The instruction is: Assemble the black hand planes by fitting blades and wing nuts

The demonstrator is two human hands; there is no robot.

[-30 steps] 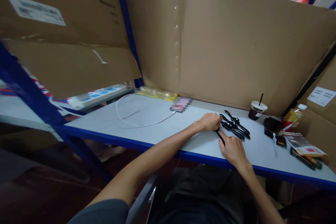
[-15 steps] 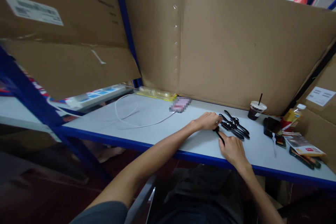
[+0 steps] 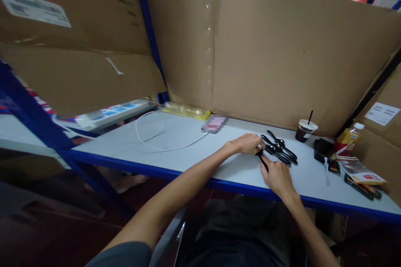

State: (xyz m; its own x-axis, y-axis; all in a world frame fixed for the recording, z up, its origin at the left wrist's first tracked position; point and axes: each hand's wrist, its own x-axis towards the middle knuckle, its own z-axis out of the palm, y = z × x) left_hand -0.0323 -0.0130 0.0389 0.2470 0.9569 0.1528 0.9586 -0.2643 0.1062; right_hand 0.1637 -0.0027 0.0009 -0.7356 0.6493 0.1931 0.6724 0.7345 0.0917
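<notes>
My left hand [image 3: 249,144] is closed with its fingers curled down over the upper end of a slim black tool-like piece [image 3: 264,162]. Close beside it on the near side, my right hand [image 3: 278,175] is closed around the lower part of the same piece. Most of the piece is hidden by my fingers, so its exact kind does not show. Just beyond my hands lie several slender black handled pieces [image 3: 283,147] with small white parts near their middles, crossing one another on the white table [image 3: 184,160].
A lidded cup [image 3: 305,130] of dark drink, a bottle [image 3: 351,137], a black container [image 3: 324,150] and a packet [image 3: 360,171] stand or lie at the right. Behind the phone [image 3: 214,123] with its white cable [image 3: 169,149] rises a cardboard wall [image 3: 257,54].
The view has shifted very slightly. The black piece between my hands has turned a little, and my left fingers have moved slightly on it; both hands stay in place.
</notes>
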